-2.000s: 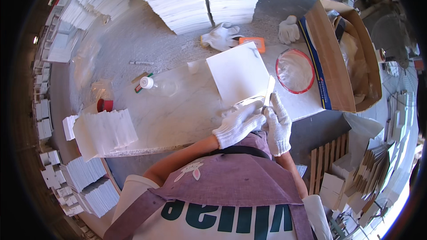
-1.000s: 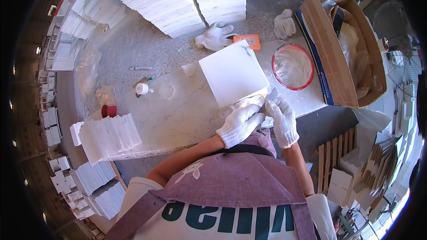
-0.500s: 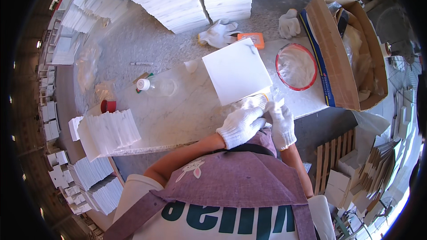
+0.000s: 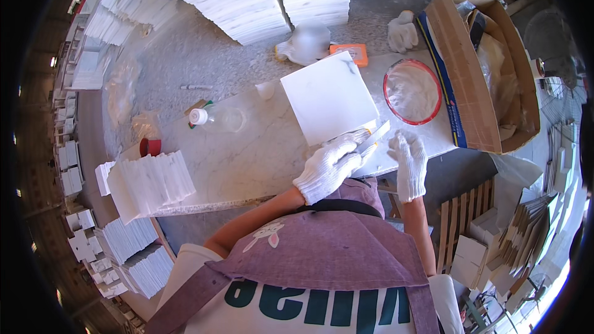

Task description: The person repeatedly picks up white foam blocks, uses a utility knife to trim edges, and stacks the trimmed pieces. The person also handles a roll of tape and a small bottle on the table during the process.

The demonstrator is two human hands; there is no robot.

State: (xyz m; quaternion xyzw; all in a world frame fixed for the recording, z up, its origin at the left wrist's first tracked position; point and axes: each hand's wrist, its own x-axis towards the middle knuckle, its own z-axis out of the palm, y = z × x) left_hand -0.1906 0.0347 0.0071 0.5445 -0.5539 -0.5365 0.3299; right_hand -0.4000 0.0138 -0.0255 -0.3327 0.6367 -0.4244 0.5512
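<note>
My left hand (image 4: 331, 164), in a white knit glove, is closed around a flat, pale blade like a putty knife (image 4: 378, 135) that sticks out past its fingers on the right. The fingertips lie at the near edge of a white square tile (image 4: 330, 99) with a grey mark in its far right corner. Apart from it, near the table's front edge, my gloved right hand (image 4: 409, 167) has its fingers curled together. Whatever it may hold is hidden. Beyond the right hand stands a red-rimmed bowl (image 4: 413, 94) of white powder or paste.
A cardboard box (image 4: 461, 74) with plastic inside stands at the right. Spare gloves (image 4: 402, 32) and an orange box (image 4: 351, 53) lie behind the tile. To the left are a clear bottle (image 4: 223, 117) and stacked white tiles (image 4: 151, 182). Tall tile stacks (image 4: 216, 0) rise at the back.
My right hand has moved away from the left, to the right and slightly nearer me. The blade in my left hand now shows. My left hand has shifted a little left.
</note>
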